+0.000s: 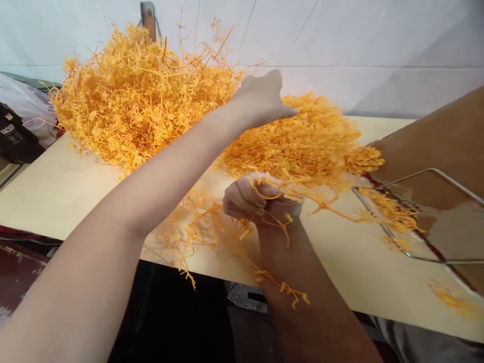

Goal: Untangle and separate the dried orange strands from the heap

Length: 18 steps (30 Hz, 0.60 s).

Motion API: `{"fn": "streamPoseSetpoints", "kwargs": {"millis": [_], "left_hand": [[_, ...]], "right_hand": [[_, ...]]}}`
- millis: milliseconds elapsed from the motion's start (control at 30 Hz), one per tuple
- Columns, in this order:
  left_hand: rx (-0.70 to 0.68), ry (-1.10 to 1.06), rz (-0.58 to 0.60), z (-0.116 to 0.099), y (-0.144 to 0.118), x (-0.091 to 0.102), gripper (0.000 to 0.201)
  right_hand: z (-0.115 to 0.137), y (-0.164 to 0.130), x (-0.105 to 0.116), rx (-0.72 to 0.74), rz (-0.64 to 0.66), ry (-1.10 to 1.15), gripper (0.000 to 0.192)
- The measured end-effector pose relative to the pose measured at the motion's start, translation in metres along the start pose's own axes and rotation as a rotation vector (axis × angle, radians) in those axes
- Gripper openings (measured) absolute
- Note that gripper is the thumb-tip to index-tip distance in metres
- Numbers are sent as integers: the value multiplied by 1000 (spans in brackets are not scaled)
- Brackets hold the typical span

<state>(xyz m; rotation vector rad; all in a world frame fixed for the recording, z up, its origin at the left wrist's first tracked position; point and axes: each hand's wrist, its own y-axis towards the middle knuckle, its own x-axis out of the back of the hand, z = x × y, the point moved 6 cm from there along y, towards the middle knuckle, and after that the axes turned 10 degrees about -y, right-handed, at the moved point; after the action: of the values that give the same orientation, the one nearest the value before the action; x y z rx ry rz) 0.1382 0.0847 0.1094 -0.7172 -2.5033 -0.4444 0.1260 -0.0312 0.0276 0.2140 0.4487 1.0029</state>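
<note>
Reaching left hand (264, 98) atop orange strands (143, 96), right hand (257, 196) fisted near table edge (212, 275)

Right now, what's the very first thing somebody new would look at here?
Surely the big heap of tangled orange plastic strands, piled across the far side of the pale table. Next, the left hand reaching out over the heap, and the right hand nearer the front edge, clenched around a bunch of the strands. A wire frame juts in over the table at the right.
</note>
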Motion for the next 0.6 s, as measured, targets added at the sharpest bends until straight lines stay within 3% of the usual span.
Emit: {"fn": "streamPoseSetpoints", "kwargs": {"millis": [100,167,267,467,533,600], "left_hand": [[-12,302,-200,2,3,1,16],[-114,342,-146,-1,-16,-3,4],[-197,239,-102,5,-66,10,12],[44,112,-168,49,-159,62,10],[126,135,-131,60,-174,65,12],[185,231,-15,69,-181,58,20]], "right_hand": [[-2,-1,2,-36,-8,12,43],[-2,-3,1,-70,7,-14,44],[-2,-5,0,-112,1,-68,45],[-2,-2,-7,-164,-31,-133,50],[-4,0,-10,-195,-32,-167,46],[-5,1,-14,-217,-9,-178,41]]}}
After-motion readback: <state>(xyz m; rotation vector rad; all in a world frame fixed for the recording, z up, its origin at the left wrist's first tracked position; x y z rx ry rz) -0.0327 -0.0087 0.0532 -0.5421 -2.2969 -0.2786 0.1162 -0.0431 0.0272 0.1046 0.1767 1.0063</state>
